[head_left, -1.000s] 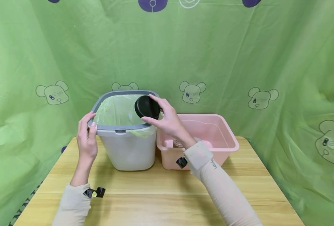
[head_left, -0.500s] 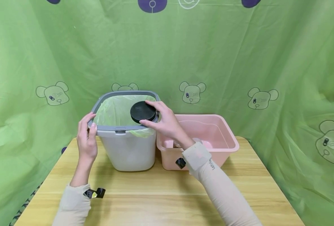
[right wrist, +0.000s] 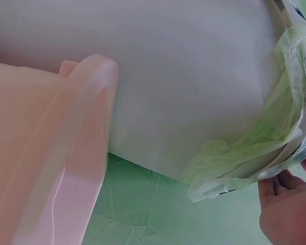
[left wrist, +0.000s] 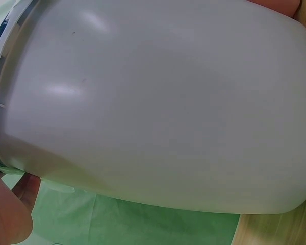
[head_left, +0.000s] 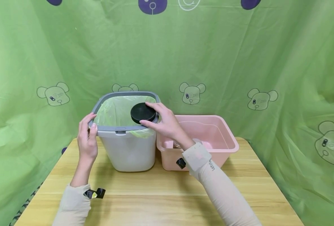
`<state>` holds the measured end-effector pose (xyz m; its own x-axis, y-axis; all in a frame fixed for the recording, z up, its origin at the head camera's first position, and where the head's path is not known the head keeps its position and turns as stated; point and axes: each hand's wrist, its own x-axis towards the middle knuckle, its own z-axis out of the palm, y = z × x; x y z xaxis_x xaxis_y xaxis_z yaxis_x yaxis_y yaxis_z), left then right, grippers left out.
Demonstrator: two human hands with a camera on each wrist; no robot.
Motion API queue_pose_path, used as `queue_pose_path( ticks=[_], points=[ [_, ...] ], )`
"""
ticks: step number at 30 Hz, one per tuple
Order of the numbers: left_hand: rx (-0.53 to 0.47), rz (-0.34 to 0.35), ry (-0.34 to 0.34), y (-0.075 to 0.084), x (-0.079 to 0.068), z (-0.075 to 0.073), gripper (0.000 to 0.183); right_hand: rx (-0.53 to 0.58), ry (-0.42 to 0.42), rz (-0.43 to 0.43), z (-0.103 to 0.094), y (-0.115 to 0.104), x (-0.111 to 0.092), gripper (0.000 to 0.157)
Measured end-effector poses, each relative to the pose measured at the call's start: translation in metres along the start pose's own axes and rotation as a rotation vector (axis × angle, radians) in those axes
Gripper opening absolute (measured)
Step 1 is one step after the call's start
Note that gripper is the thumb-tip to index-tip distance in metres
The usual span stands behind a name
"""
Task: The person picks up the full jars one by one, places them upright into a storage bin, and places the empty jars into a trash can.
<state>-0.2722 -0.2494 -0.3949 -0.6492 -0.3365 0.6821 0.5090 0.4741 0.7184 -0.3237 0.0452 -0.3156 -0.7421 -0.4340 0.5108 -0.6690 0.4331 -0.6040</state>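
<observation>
A shallow, round black bowl (head_left: pixel 142 112) is held over the near right part of the trash bin's mouth in the head view. My right hand (head_left: pixel 167 121) pinches its right side between thumb and fingers. At the bin's left rim, my left hand (head_left: pixel 88 138) grips the grey edge, thumb in front. The trash bin (head_left: pixel 128 152) is light grey and stands upright; its pale green liner bag (head_left: pixel 114 110) folds over the rim. In the right wrist view the right hand (right wrist: pixel 290 196) shows beside the loose liner, the bowl mostly hidden behind the rim.
Right of the bin stands a pink plastic tub (head_left: pixel 202 118), close beside it. Inside lies a small clear item (head_left: pixel 196 141), partly hidden by the right wrist. Both containers rest on a wooden table (head_left: pixel 144 201). A green printed curtain (head_left: pixel 220 56) hangs behind and along the sides.
The black bowl has turned from a steep tilt to nearly level and come down slightly, mostly by half a second ago. The left hand has stayed on the bin's rim.
</observation>
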Motion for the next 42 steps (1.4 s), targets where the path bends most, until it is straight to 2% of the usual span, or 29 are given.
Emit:
queue_pose_path(
  ticks=[9, 21, 31, 34, 37, 42],
  points=[
    [-0.003, 0.003, 0.004, 0.001, 0.0, -0.001, 0.045, -0.013, -0.039, 0.007, -0.001, 0.0, -0.002, 0.065],
    [0.006, -0.017, -0.003, 0.001, -0.001, 0.0, 0.046, -0.011, -0.039, -0.009, -0.001, 0.002, -0.004, 0.062],
    [0.001, -0.004, -0.01, 0.001, 0.001, -0.001, 0.046, -0.005, -0.027, -0.033, -0.004, 0.002, -0.006, 0.059],
    [0.005, -0.022, -0.024, 0.001, 0.0, -0.002, 0.047, 0.008, -0.029, -0.039, -0.005, 0.002, -0.011, 0.058],
    [0.055, -0.015, -0.049, 0.002, -0.004, -0.004, 0.048, 0.019, -0.048, -0.05, -0.007, 0.004, -0.02, 0.059],
    [0.153, 0.029, -0.163, 0.005, -0.011, -0.014, 0.053, -0.022, -0.083, -0.061, -0.018, 0.011, -0.043, 0.065]
  ],
)
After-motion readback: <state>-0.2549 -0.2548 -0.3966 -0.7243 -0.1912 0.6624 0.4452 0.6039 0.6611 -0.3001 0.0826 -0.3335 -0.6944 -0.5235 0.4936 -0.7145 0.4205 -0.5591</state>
